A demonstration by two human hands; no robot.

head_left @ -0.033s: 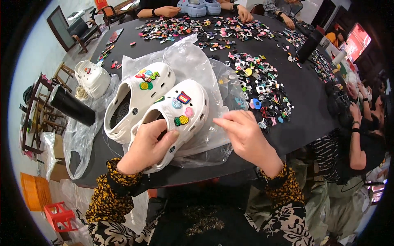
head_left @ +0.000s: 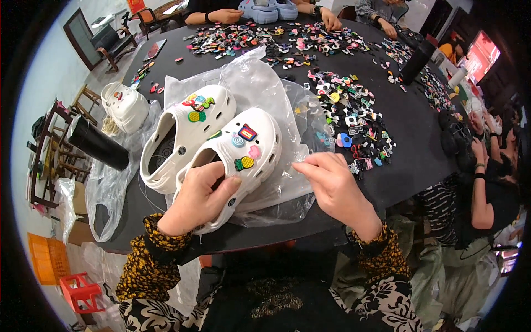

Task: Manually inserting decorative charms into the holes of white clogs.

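Observation:
My left hand (head_left: 202,193) grips the nearer white clog (head_left: 264,133), fingers inside its opening and thumb over the side. This clog carries a pineapple charm (head_left: 244,162), a pink charm, a blue swirl and a red-and-blue square one. Just right of its toe, my right hand (head_left: 336,185) is closed in a pinch; whatever the fingertips hold, if anything, is too small to make out. A second white clog (head_left: 224,104) with several fruit-like charms lies beside the first, to its left. Both rest on clear plastic bags (head_left: 287,105).
Loose charms (head_left: 359,119) spread right of the bags, with more piles (head_left: 238,39) farther back. A black cylinder (head_left: 97,143) and other white clogs (head_left: 123,105) stand at the left. Across the dark table (head_left: 420,149), other people's hands are near light-blue clogs (head_left: 265,11).
My right hand has shifted very slightly to the right, away from the nearer clog. My left hand and the clogs stay in place.

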